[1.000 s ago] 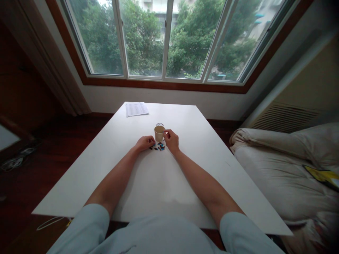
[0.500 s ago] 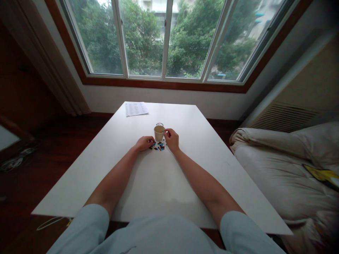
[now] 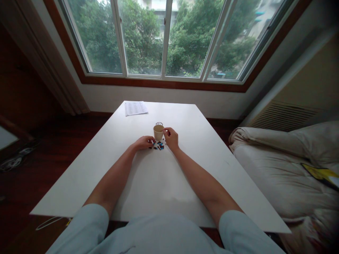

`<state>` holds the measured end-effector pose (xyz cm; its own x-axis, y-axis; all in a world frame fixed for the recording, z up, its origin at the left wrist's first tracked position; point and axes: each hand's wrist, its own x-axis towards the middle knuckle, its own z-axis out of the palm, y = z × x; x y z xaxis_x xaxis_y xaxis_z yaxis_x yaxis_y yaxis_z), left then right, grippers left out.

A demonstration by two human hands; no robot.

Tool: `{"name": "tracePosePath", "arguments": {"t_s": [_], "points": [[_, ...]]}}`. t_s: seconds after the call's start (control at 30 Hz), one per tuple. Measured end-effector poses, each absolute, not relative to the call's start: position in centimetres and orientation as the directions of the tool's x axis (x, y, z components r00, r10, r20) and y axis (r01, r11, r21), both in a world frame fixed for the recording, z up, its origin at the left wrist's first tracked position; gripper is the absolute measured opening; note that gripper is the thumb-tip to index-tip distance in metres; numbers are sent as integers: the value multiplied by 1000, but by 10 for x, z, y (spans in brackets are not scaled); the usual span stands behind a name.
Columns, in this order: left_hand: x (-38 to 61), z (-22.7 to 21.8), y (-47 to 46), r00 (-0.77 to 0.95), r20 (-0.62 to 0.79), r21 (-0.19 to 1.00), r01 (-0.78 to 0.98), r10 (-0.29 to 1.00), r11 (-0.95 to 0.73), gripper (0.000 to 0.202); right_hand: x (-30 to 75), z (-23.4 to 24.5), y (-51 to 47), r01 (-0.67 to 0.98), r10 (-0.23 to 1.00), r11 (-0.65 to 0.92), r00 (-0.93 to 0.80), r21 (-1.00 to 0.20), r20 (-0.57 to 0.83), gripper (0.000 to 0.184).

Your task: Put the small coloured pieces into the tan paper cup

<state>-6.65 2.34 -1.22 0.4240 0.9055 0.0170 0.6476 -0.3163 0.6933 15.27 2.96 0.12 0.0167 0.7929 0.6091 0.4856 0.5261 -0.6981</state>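
Note:
A beige paper cup (image 3: 158, 134) stands upright near the middle of the white table (image 3: 156, 183). The thumb and fingers of my right hand (image 3: 172, 138) are pinched together at the right side of its rim. Just in front of the cup lies a scatter of small blue and dark pieces (image 3: 160, 145), too small to name. My left hand (image 3: 145, 142) rests low at the left edge of these pieces, to the left of the cup. Its fingers are curled together among them; what is between the fingertips is hidden.
Right behind the cup lies a thin dark looped thing (image 3: 159, 123). Printed sheets of paper (image 3: 136, 108) lie at the table's far left corner. A bed or couch with pale padded covers (image 3: 267, 169) stands on the right, and a window (image 3: 164, 42) is beyond the table.
The view has shifted very slightly. My left fingers have moved a little over the small pieces; my right hand stays at the cup's rim.

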Motion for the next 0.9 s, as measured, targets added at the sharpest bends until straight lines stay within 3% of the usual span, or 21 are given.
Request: {"name": "tracePosePath", "arguments": {"t_s": [0.4, 0.67, 0.9], "points": [[-72, -13, 24, 445, 35, 664, 659, 895, -354, 35, 180, -14, 51, 517, 803, 407, 189, -753, 565, 32], [-68, -16, 22, 398, 51, 696, 644, 916, -318, 32, 179, -15, 47, 528, 807, 428, 143, -733, 574, 32], [-69, -12, 19, 263, 276, 828, 424, 925, -367, 29, 180, -10, 43, 535, 830, 397, 137, -746, 540, 33]]}}
